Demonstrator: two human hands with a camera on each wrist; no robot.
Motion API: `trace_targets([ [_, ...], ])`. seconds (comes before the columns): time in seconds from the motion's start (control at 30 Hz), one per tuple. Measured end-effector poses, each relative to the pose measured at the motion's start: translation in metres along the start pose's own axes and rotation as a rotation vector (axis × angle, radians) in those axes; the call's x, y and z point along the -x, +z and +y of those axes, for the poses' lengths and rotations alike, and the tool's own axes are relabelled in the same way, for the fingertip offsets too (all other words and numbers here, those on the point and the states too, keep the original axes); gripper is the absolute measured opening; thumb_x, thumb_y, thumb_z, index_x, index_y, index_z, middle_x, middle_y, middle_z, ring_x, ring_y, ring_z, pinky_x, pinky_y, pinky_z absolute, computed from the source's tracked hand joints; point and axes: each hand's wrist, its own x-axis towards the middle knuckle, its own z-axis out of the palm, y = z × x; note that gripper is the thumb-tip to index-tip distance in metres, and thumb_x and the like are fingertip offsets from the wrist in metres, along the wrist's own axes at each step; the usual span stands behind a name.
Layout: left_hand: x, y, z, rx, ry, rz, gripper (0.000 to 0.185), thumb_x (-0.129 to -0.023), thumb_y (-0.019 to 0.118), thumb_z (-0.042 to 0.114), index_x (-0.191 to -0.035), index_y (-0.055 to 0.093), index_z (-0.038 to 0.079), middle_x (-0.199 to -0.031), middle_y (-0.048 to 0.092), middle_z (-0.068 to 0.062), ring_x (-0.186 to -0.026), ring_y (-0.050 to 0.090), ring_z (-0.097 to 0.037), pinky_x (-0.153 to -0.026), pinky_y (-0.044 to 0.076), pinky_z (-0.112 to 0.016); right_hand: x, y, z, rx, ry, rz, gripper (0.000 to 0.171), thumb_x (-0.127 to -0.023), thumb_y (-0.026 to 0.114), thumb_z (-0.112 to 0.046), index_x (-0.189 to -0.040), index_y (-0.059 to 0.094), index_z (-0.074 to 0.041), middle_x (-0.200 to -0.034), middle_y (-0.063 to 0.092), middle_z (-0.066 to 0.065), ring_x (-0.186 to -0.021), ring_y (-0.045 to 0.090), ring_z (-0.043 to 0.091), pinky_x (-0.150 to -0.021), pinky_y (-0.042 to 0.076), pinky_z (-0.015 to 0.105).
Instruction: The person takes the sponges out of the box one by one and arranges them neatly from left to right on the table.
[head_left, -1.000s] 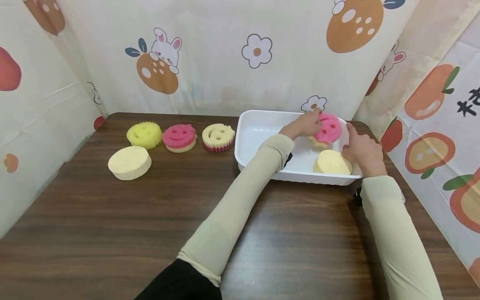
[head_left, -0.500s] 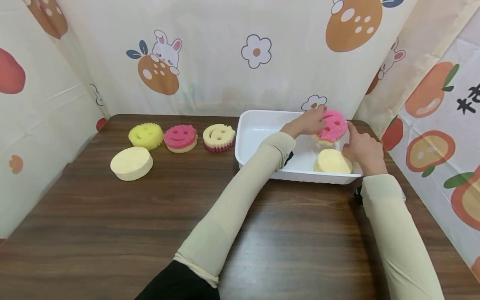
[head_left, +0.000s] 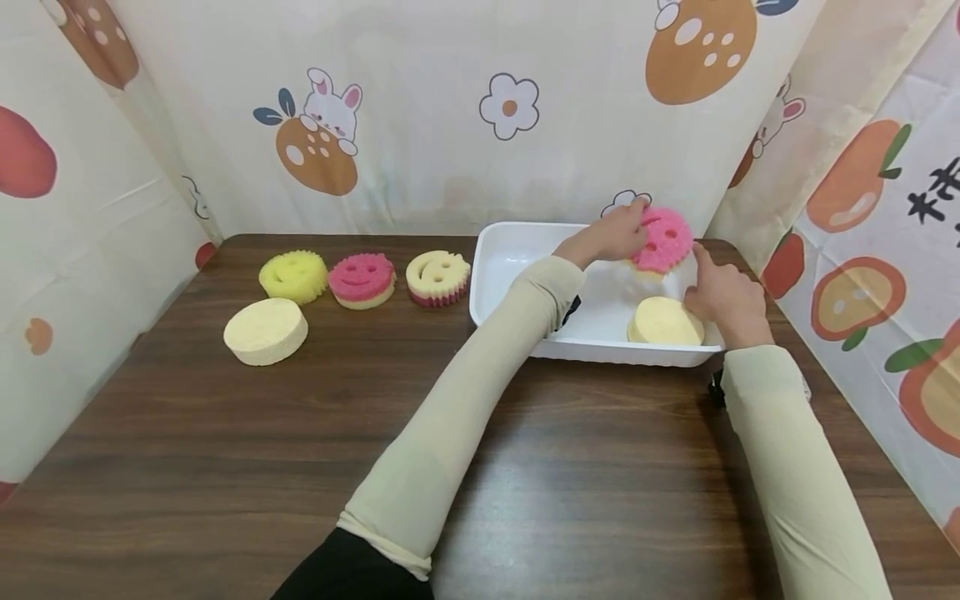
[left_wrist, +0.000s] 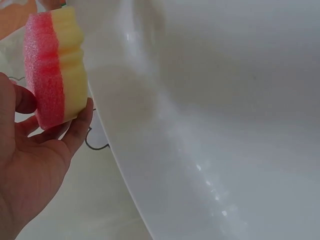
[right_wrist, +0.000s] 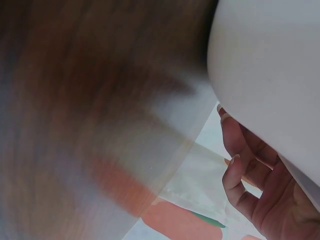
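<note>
Right of the frame's centre, the left hand (head_left: 611, 236) pinches a round pink-and-yellow foam sponge (head_left: 664, 238) by its edge, tilted over the glossy white rectangular tray (head_left: 513, 254), perhaps to leave its face clear; the right hand (head_left: 729, 302), fingers curled, grips the tray's right rim, presumably to steady it

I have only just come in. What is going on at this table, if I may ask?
A person's left hand grips a pink-and-yellow smiley sponge, tilted, over the far right part of the white tray. The right hand holds the tray's right edge. A plain pale-yellow sponge lies inside the tray, and four more sponges rest on the brown table to its left.
</note>
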Motion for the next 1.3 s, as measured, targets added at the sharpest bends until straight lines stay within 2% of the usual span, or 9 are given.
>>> trace_targets([
  [0.07,0.001,-0.002,0.001,0.002,-0.005,0.001,0.056,-0.106,0.028,0.023,-0.157,0.015,0.007,-0.139,0.053,-0.007,-0.114,0.05,-0.01,-0.102,0.038,-0.015,0.0,0.0,0.0,0.002,-0.001,0.0,0.078,-0.092,0.047,-0.022,-0.159,0.009,-0.011,-0.111,0.055,0.039,-0.094,0.057,0.056,-0.071,0.044,0.065],
  [0.27,0.003,-0.008,0.004,-0.008,-0.023,-0.018,0.056,-0.106,0.027,0.028,-0.158,0.015,0.01,-0.153,0.042,-0.004,-0.131,0.045,-0.007,-0.114,0.032,-0.015,0.0,-0.001,0.0,0.0,0.009,-0.006,0.08,-0.091,0.048,-0.022,-0.159,0.008,-0.011,-0.109,0.056,0.038,-0.093,0.058,0.054,-0.069,0.044,0.062],
  [0.43,0.003,-0.011,0.006,-0.001,-0.028,-0.013,0.055,-0.106,0.028,0.028,-0.158,0.016,0.011,-0.155,0.04,-0.003,-0.134,0.043,-0.007,-0.114,0.031,-0.015,-0.001,0.0,0.0,0.001,0.008,-0.009,0.08,-0.092,0.048,-0.022,-0.159,0.007,-0.01,-0.107,0.057,0.038,-0.09,0.058,0.052,-0.067,0.045,0.06],
  [0.57,0.004,-0.015,0.01,-0.012,-0.044,-0.011,0.056,-0.106,0.029,0.029,-0.158,0.015,0.013,-0.158,0.037,-0.002,-0.143,0.036,-0.006,-0.117,0.027,-0.015,-0.001,0.0,0.001,0.001,0.01,-0.015,0.081,-0.092,0.048,-0.022,-0.16,0.006,-0.01,-0.107,0.057,0.038,-0.09,0.058,0.052,-0.066,0.045,0.059],
  [0.8,0.009,-0.022,0.013,0.028,-0.067,-0.028,0.057,-0.107,0.031,0.029,-0.159,0.013,0.015,-0.16,0.033,0.002,-0.143,0.034,-0.003,-0.117,0.027,-0.014,-0.002,-0.001,0.001,0.005,0.009,-0.023,0.081,-0.092,0.048,-0.023,-0.16,0.005,-0.011,-0.115,0.054,0.04,-0.098,0.056,0.056,-0.073,0.044,0.065],
  [1.0,0.013,-0.025,0.011,-0.017,-0.051,-0.026,0.057,-0.107,0.03,0.029,-0.159,0.013,0.013,-0.161,0.032,0.002,-0.146,0.032,-0.004,-0.119,0.025,-0.014,-0.004,-0.001,0.002,0.006,0.019,-0.033,0.082,-0.093,0.05,-0.024,-0.16,0.004,-0.012,-0.118,0.052,0.04,-0.1,0.055,0.058,-0.079,0.043,0.069],
  [1.3,0.023,-0.029,0.003,-0.038,-0.055,-0.028,0.057,-0.106,0.03,0.03,-0.158,0.014,0.013,-0.157,0.038,-0.002,-0.139,0.039,-0.008,-0.117,0.03,-0.017,-0.003,0.0,0.003,-0.009,0.02,-0.048,0.082,-0.093,0.048,-0.024,-0.16,0.003,-0.011,-0.128,0.047,0.042,-0.107,0.051,0.059,-0.084,0.04,0.071],
])
